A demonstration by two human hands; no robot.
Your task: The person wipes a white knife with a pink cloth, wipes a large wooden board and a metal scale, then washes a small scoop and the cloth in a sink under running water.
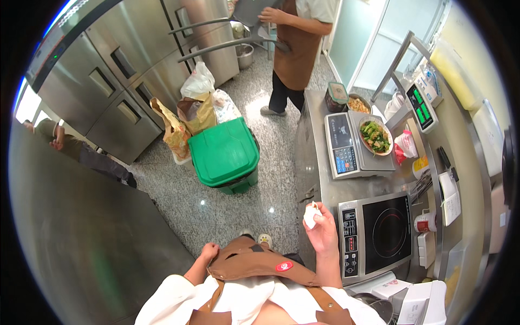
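Note:
My right hand (pixel 322 229) holds a crumpled piece of white paper or tissue (pixel 312 217) between thumb and fingers, by the front edge of the steel counter (pixel 329 189). Just beyond it lies an induction cooktop (pixel 386 233) with a lit red display. My left hand (pixel 210 251) hangs low beside my brown apron (pixel 252 260), its fingers curled; whether they grip anything is hidden. Farther along the counter, a digital scale (pixel 343 160) carries a bowl of cooked leafy greens (pixel 375 136).
A green lidded bin (pixel 223 152) stands on the floor ahead, beside paper bags (pixel 197 113). Past it, a person in a brown apron (pixel 296 48) holds a grey chair (pixel 252 18). Another person (pixel 81 148) is at left, near steel refrigerators (pixel 118 65). A lidded container (pixel 337 97) sits behind the scale.

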